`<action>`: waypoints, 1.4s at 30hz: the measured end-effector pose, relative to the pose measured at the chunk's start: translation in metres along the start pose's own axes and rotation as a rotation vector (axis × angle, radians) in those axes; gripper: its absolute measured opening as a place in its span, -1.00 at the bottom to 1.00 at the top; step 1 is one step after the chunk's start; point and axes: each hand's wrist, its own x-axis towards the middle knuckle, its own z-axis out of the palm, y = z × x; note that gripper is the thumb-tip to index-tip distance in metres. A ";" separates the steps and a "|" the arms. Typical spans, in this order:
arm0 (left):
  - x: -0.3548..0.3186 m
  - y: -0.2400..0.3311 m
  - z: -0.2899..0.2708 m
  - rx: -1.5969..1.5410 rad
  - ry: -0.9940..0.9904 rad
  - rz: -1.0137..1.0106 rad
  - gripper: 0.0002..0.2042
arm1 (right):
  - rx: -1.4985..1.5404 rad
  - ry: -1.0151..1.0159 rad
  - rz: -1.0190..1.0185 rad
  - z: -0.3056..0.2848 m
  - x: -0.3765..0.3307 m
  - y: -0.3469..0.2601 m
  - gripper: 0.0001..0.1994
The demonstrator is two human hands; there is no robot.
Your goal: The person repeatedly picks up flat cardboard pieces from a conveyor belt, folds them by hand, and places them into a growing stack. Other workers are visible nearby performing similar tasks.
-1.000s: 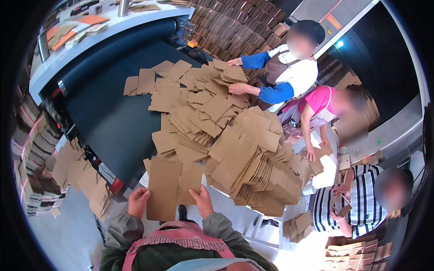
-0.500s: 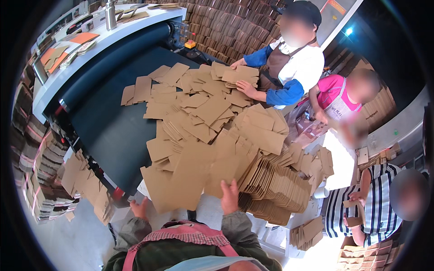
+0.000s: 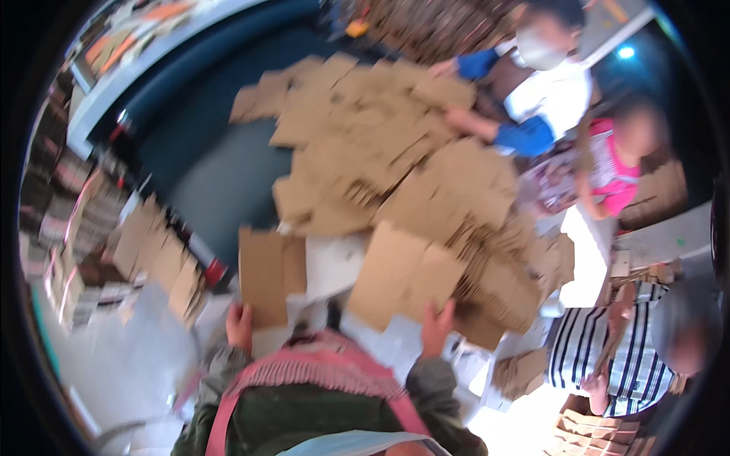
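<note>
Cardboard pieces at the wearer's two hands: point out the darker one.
The left piece, in the left hand: its broad panel is a darker brown, whereas the right piece, at the right hand, is lighter tan.

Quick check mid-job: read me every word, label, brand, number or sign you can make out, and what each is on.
No text can be read here.
Folded cardboard piece in the left hand: no print made out.
Wider cardboard piece at the right hand: no print made out.
Apron of the co-worker in pink: too blurred for any lettering.
Orange sheet at upper left: too blurred.
</note>
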 end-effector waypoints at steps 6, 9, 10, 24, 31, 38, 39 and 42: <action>-0.041 0.071 -0.065 -0.271 0.247 0.306 -0.90 | 0.285 -0.229 0.240 0.047 -0.045 0.032 -0.75; -0.037 0.095 -0.061 -0.492 0.143 0.234 -0.88 | 0.395 -0.334 0.352 0.113 -0.068 0.078 -0.65; -0.028 0.091 -0.059 -0.504 0.101 0.213 -0.88 | 0.346 -0.359 0.426 0.128 -0.065 0.095 -0.61; -0.004 0.044 -0.024 -0.435 -0.253 0.011 -0.88 | -0.139 -0.258 -0.412 0.165 -0.047 -0.026 -0.40; -0.006 -0.037 -0.006 -0.475 -0.207 -0.153 -0.92 | -0.195 -0.334 -0.203 0.130 -0.055 0.018 -0.44; 0.028 -0.116 0.013 -0.006 -0.026 -0.068 -0.79 | -0.594 -0.143 -0.402 0.114 0.026 0.023 -0.32; 0.029 -0.113 0.016 0.123 0.057 -0.001 -0.75 | -0.678 -0.113 -0.394 0.116 0.046 0.022 -0.28; 0.032 -0.074 0.038 0.599 0.290 0.144 -0.46 | -0.855 -0.085 -0.293 0.127 0.096 0.022 -0.18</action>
